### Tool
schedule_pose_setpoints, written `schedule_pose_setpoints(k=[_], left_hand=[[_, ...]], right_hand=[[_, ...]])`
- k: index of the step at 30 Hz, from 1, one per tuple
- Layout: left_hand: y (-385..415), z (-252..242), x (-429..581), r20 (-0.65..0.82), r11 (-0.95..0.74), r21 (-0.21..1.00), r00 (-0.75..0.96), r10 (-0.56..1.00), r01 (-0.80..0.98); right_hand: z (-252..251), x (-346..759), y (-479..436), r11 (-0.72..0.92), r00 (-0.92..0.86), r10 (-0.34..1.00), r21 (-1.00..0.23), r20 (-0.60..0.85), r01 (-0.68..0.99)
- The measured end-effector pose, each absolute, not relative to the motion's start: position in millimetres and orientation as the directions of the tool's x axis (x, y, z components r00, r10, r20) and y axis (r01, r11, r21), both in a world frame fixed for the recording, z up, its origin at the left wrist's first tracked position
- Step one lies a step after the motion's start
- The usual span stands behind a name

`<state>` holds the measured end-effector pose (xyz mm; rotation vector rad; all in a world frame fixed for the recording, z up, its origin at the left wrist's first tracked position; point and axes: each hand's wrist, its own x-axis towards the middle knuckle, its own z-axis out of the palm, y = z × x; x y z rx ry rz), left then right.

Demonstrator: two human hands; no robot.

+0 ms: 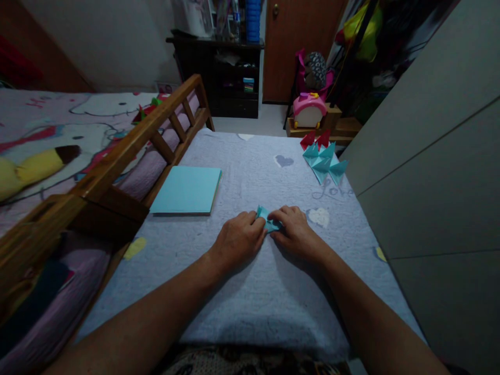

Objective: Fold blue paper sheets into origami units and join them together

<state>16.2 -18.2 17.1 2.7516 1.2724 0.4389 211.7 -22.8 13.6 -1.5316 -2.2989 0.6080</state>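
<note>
A small piece of folded turquoise paper [269,223] lies between my hands, low over the blue patterned cloth. My left hand [242,237] grips its left side with curled fingers, partly covering it. On the other side, my right hand [295,229] pinches the paper's right part between thumb and fingers. A stack of square turquoise paper [187,190] sits to the left of my hands. At the far right corner are several pointed turquoise paper pieces [322,162], with red folded paper [312,139] just behind them.
A wooden rail [136,140] runs along the left, with a bed [89,117] beyond it. A pale cabinet [437,172] borders the right edge. Past the far end stand a dark shelf [219,104] and a pink toy case [309,109].
</note>
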Motion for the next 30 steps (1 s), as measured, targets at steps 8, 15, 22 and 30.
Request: schedule_pose_setpoints(k=[8, 15, 22, 30], left_hand=[[-18.6, 16.1, 16.2, 0.225, -0.652, 0.185, 0.615, 0.756, 0.735], [-19.3, 18.8, 18.1, 0.204, -0.643, 0.146, 0.613, 0.763, 0.752], [-20.2, 20.3, 18.5, 0.199, -0.650, 0.120, 0.623, 0.756, 0.751], [-21.7, 19.9, 21.2, 0.209, -0.651, 0.110, 0.623, 0.754, 0.751]], right_hand=[[10.5, 219.2, -17.7, 0.299, -0.348, 0.937, -0.562, 0.022, 0.771], [9.8, 218.0, -15.2, 0.228, -0.266, 0.964, -0.548, 0.010, 0.805], [10.3, 222.2, -12.6, 0.189, -0.238, 0.971, -0.558, -0.016, 0.808], [11.1, 219.3, -13.1, 0.177, -0.215, 0.977, -0.536, -0.008, 0.826]])
